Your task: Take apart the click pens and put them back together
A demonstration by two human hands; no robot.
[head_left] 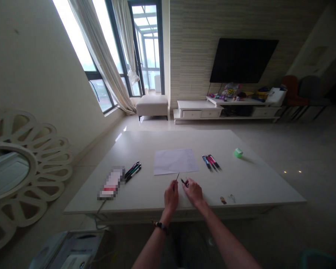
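Observation:
Above the table's near side, my left hand is closed around a thin dark rod that looks like a pen refill and points up toward the paper. Close by on the right, my right hand pinches a short black pen part; my fingers cover most of it. A small gap separates the two hands. Just beyond them lies a white sheet of paper. Several click pens in blue, pink and black lie side by side right of the paper. More dark pens rest to the left.
On the white table lies a blurred-out phone-like object with a cable at the left. A small green and white item stands at right. Near the front edge are a small brown piece and a clear bit.

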